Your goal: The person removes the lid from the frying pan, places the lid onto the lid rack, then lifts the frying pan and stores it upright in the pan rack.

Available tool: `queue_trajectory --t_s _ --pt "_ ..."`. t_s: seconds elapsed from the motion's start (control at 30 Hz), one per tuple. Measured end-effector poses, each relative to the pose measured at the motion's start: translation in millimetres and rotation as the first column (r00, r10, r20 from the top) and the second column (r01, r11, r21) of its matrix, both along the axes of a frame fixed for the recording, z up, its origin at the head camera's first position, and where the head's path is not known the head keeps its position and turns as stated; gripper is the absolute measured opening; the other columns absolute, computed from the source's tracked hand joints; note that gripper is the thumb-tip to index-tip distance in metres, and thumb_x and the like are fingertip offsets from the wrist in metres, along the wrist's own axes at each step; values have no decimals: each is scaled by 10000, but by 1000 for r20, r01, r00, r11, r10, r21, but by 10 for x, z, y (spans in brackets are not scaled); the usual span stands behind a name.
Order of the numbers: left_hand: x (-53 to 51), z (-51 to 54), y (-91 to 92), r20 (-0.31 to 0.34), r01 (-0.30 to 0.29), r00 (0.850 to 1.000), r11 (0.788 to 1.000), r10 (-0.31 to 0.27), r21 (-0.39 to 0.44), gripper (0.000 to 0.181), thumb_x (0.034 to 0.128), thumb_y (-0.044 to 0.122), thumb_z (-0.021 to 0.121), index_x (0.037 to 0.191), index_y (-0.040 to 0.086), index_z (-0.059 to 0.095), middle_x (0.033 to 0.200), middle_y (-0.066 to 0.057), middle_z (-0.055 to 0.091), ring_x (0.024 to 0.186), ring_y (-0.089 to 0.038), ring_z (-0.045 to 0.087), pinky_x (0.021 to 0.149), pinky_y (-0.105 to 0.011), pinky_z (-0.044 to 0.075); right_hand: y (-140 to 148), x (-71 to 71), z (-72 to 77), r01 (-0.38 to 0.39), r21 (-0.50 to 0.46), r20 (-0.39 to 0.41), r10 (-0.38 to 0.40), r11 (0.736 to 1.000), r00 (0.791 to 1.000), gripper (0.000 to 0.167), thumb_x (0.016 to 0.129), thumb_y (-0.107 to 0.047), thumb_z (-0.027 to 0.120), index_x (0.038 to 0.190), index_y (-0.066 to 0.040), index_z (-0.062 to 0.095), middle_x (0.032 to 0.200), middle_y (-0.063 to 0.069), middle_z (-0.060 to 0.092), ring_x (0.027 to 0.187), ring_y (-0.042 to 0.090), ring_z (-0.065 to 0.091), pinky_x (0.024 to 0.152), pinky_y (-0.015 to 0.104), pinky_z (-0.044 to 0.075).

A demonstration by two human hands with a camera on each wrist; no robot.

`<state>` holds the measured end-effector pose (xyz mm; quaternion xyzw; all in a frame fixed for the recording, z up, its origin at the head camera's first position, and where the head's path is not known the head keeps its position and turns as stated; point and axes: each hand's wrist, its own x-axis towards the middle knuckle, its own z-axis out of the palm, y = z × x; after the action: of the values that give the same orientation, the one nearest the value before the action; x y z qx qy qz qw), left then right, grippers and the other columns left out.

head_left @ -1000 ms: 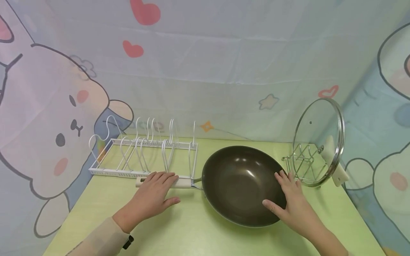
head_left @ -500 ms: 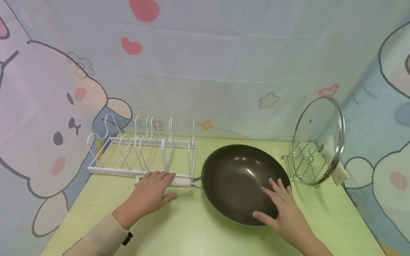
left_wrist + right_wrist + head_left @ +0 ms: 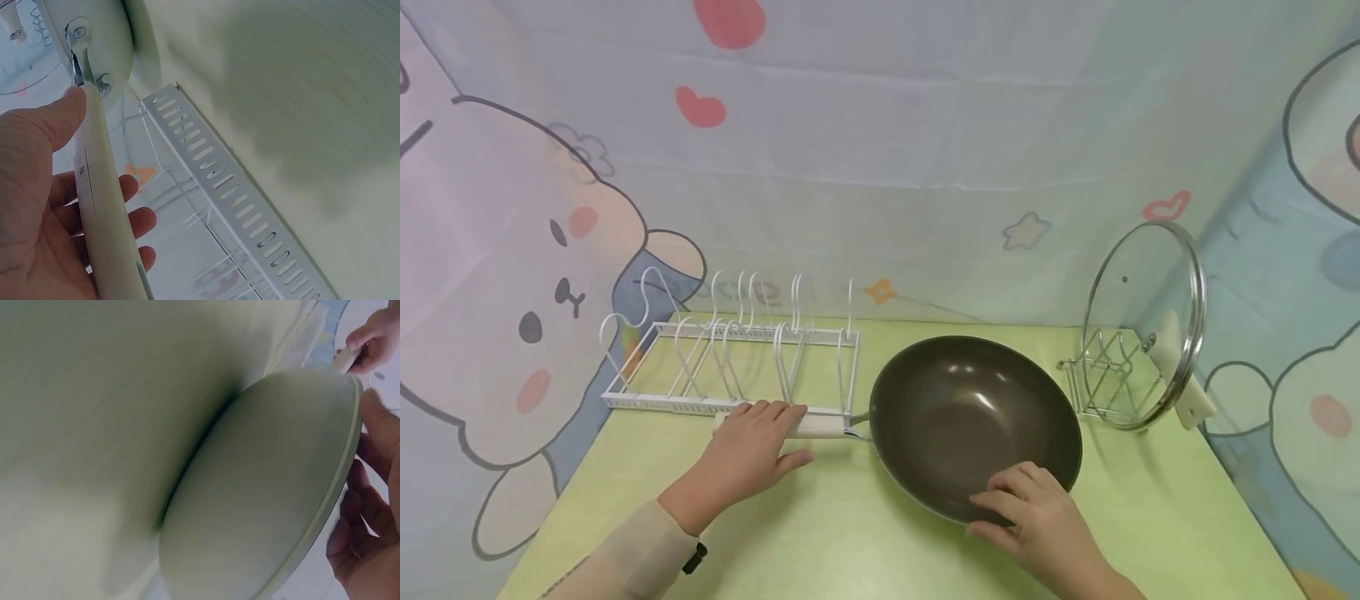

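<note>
A dark-brown wok (image 3: 958,417) stands on the light-green table, its cream handle (image 3: 823,427) pointing left. My left hand (image 3: 741,462) lies over the handle; in the left wrist view its fingers (image 3: 142,220) curl round the far side, and the thumb is by the handle's front end. At the wok's near right rim hovers my right hand (image 3: 1045,525), fingers bent over the inner edge. The right wrist view shows its thumb and fingers close along the rim (image 3: 334,481); whether they touch it I cannot tell. Only the wok's pale outside shows there.
Behind the handle is a white wire rack (image 3: 700,407) with upright loops. At the right, a glass lid (image 3: 1197,317) with a cream knob stands upright in a small metal wire stand (image 3: 1075,383). Printed cloth (image 3: 880,150) hangs at the back and sides.
My right hand has moved from the wok's right rim left and toward me along the near rim, its spread fingers now bent. The left hand and wok are almost unmoved.
</note>
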<state>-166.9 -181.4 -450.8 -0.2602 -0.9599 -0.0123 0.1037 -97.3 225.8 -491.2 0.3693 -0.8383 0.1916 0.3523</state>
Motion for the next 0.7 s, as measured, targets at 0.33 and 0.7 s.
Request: queue_trajectory --t_s 0.33,0.7 --pt "-17 3 -4 -3 4 1000 1000 -4 0 643 964 500 769 1414 64 627 1258 -126 730 1167 -354 698 1052 -575 554 -109 103 -84 69 -36 -94 -72 997 993 454 1076 -525 594 784 -206 732 745 -124 640 616 55 617 551 198 515" --pt "-55 -8 -3 -9 2 1000 1000 -2 3 581 985 482 745 1374 61 654 1220 -123 746 1141 -352 715 1020 -559 574 -117 163 -146 145 -26 -91 -147 989 985 478 1093 -549 535 784 -231 714 686 -159 653 521 3 595 422 150 397"
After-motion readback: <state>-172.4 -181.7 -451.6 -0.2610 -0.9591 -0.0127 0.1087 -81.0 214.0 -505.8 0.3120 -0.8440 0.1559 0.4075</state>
